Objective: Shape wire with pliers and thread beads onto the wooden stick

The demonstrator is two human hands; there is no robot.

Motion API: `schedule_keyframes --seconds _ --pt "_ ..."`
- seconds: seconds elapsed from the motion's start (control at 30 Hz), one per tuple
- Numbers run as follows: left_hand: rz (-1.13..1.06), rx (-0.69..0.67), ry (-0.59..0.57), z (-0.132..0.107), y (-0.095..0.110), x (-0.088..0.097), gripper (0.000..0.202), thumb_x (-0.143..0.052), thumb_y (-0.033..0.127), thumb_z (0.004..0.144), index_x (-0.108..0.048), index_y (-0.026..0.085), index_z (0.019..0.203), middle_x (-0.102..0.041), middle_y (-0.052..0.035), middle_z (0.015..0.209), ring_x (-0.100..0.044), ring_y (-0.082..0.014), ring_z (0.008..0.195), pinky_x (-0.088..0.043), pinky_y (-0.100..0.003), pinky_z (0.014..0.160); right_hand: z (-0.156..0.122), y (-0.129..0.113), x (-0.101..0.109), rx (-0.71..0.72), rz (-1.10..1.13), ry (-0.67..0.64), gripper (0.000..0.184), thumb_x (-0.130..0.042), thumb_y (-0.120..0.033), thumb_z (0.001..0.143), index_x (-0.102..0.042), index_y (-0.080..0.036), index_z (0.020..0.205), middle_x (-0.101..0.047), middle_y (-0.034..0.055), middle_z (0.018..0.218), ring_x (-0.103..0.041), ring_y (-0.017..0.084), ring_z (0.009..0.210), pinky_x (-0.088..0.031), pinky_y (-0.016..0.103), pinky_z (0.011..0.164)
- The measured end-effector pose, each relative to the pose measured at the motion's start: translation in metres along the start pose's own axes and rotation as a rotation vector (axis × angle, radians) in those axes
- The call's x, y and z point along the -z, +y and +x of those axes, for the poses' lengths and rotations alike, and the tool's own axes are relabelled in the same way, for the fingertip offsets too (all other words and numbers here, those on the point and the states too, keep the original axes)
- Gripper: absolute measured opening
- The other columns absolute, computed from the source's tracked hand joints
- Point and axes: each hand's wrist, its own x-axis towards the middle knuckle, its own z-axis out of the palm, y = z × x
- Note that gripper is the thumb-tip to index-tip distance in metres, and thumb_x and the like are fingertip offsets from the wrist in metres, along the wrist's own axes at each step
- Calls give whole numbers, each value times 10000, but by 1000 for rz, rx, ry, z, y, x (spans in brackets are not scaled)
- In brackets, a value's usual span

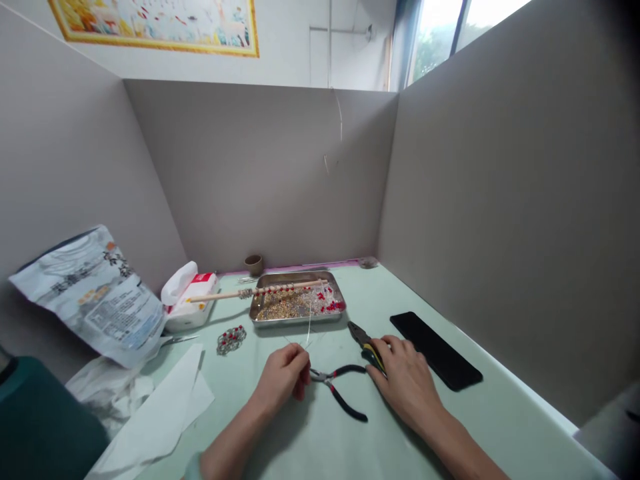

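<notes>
My left hand (284, 375) is closed in a pinch in front of the tray, with a thin pale wire (309, 327) rising from its fingertips. Under my right hand (406, 379) lie dark pliers with yellow-and-black handles (369, 350); the fingers curl over the handles and the jaws point away from me. Between the hands, small black-handled pliers (336, 383) rest on the table with handles spread, their tip partly hidden by my left fingers. Beyond, a metal tray (300, 323) holds gold, clear and red beads. A wooden stick (220, 295) strung with wire and red beads lies across it.
A coiled beaded piece (231, 340) lies left of the tray. A black phone-like slab (436, 350) is at right. Leftward are a wipes pack (193, 300), a silvery pouch (107, 300), white paper (155, 413) and tweezers-like metal tips (181, 339). A small brown cup (254, 265) stands behind. Grey partitions (260, 173) enclose the table.
</notes>
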Motion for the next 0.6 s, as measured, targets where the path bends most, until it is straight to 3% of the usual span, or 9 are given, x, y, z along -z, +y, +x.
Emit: schedule_keyframes --seconds 0.1,0.2,0.27,0.37,0.47,0.6 --pt "-63 17 -5 -1 -6 -3 288 -529 418 751 -466 189 587 -552 -1 476 -456 -97 332 -308 -214 363 16 -15 11 55 159 1 254 -597 -316 785 -645 -233 1020 -598 119 1090 -500 314 1001 -378 432 806" --pt "-120 22 -40 -5 -5 -2 359 -565 505 732 -477 186 594 -544 -3 492 -456 -97 352 -330 -219 369 34 -43 18 157 596 -160 208 -546 -340 835 -663 -231 967 -628 87 1008 -554 235 922 -417 355 797" --pt "-173 29 -61 -5 -2 1 412 -580 570 708 -489 182 606 -550 -8 502 -468 -101 351 -332 -223 372 46 -63 16 81 883 -331 192 -549 -353 828 -672 -211 866 -645 59 870 -577 192 784 -441 292 672" --pt "-246 25 -58 -3 1 8 478 -588 646 673 -502 178 626 -572 -20 514 -485 -107 339 -321 -225 372 63 -87 5 -68 1167 -484 179 -571 -346 789 -635 -181 762 -614 19 701 -539 145 630 -420 254 580" --pt "-261 2 -20 0 1 14 519 -589 688 652 -510 176 633 -579 -24 522 -492 -108 337 -326 -225 372 76 -103 -6 -68 1239 -597 135 -577 -301 765 -619 -177 735 -593 -6 647 -507 120 574 -398 239 550" --pt "-229 -29 59 3 0 21 534 -582 699 657 -528 168 651 -567 -19 526 -489 -102 335 -331 -223 374 90 -116 -12 22 1206 -629 54 -627 -221 711 -622 -178 679 -599 -14 628 -522 121 603 -395 232 578"
